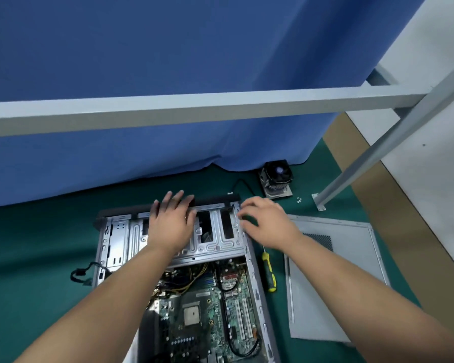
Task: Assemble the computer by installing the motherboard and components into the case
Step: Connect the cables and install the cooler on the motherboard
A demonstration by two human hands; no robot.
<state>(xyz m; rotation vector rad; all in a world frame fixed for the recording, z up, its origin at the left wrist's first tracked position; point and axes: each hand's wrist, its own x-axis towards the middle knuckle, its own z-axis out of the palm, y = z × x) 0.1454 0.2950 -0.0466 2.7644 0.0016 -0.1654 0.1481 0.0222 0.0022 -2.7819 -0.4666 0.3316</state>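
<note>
The open case (168, 247) lay flat on the green mat, the motherboard (207, 318) already inside at its near end. The left hand (172, 221) rested flat-fingered on the far drive cage; the right hand (265, 218) curled over the far right corner, though an actual grip could not be told. The steel looked stiff, heavy and sharp-edged, best held by its frame rails, never by the fragile board.

two bare forearms, no sleeves, left hand (171, 224), right hand (266, 218).

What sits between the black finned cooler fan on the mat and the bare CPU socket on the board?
Nothing covers the CPU socket. The black finned cooler fan stands outside the grey metal case, beyond its front end, where both hands rest.
</note>
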